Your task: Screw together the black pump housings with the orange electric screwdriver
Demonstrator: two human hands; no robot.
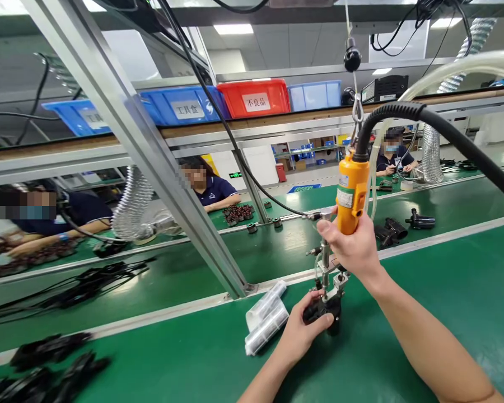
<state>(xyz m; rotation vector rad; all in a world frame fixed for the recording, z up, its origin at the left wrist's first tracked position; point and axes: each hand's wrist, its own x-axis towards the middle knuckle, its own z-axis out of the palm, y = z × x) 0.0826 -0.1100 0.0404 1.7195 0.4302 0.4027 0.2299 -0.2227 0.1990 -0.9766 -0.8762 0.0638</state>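
Note:
My right hand is wrapped round the orange body of a hanging electric screwdriver, which points straight down. Its metal shaft and nozzle fittings reach down to a small black plastic part. That part stands on the green bench, gripped between the thumb and fingers of my left hand. The screwdriver's tip is at the top of the black part; whether it touches a screw is too small to see. A clear plastic roll lies just left of my left hand.
Black parts lie at the lower left, others at right. An aluminium post slants down on the left. A thick black cable arcs rightward. Blue bins and a red bin line the shelf. Several co-workers sit opposite.

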